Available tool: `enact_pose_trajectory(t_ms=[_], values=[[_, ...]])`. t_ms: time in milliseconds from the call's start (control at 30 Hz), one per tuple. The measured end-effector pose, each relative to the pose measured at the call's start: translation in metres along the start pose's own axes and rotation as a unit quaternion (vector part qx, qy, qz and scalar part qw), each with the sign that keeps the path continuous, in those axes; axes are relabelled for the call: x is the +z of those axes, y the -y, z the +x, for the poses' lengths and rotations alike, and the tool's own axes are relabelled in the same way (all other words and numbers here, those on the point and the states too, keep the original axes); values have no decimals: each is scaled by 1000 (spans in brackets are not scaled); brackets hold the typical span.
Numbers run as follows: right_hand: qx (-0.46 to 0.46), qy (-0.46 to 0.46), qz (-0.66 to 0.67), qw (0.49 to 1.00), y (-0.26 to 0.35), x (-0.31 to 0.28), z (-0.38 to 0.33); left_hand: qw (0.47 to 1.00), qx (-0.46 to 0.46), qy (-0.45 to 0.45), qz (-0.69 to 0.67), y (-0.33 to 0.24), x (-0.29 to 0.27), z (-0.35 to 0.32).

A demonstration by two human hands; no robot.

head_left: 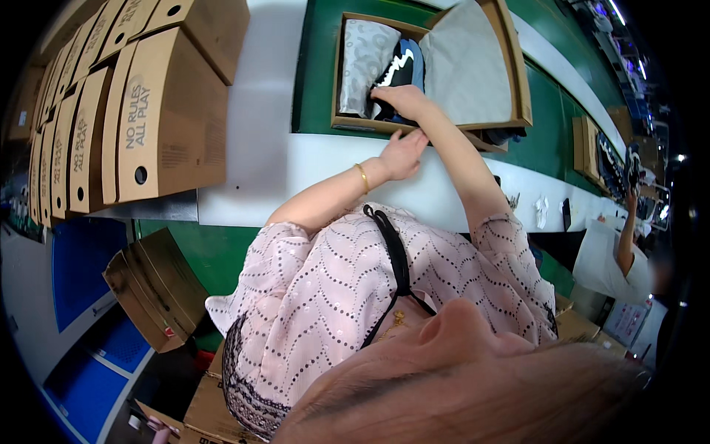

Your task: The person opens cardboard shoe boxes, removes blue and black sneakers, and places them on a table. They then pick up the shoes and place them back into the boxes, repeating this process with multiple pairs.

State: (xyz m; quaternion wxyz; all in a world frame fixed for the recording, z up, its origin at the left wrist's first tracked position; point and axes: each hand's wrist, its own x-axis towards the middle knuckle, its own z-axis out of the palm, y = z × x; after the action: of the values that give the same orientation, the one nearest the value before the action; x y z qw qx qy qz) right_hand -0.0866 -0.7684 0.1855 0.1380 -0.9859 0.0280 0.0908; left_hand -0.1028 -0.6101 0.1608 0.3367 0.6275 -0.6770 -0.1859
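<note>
The right hand (400, 101) reaches over the near wall of an open box (337, 89), its fingers bent down onto the near end of a shoe (404, 69). Whether it grips the shoe or only presses on it cannot be told, as the fingertips are partly hidden. The left hand (405, 155) is just outside the near wall, its fingers loosely extended and nothing seen in it; whether they touch the cardboard is unclear.

The shoe, dark with blue and white parts, lies inside the box, its length running near to far. To its left is a bundle wrapped in patterned paper (367, 55); to its right, a plain grey sheet (467, 70) spreads toward the right edge.

The box sits on a green strip (313, 92) at the far side of the white surface (307, 157). Stacked cartons (181, 111) stand on the left. Well to the right, a person in white (608, 259) raises an arm near another open box (581, 148).
</note>
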Motion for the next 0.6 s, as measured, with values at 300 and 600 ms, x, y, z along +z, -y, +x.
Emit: enact_pose_trajectory(t_ms=[300, 600], values=[[144, 16, -238, 960, 19, 8, -3, 997, 46, -40, 45, 6, -5, -6], [118, -318, 32, 940, 25, -57, -55, 946, -7, -83, 313, 84, -89, 9]])
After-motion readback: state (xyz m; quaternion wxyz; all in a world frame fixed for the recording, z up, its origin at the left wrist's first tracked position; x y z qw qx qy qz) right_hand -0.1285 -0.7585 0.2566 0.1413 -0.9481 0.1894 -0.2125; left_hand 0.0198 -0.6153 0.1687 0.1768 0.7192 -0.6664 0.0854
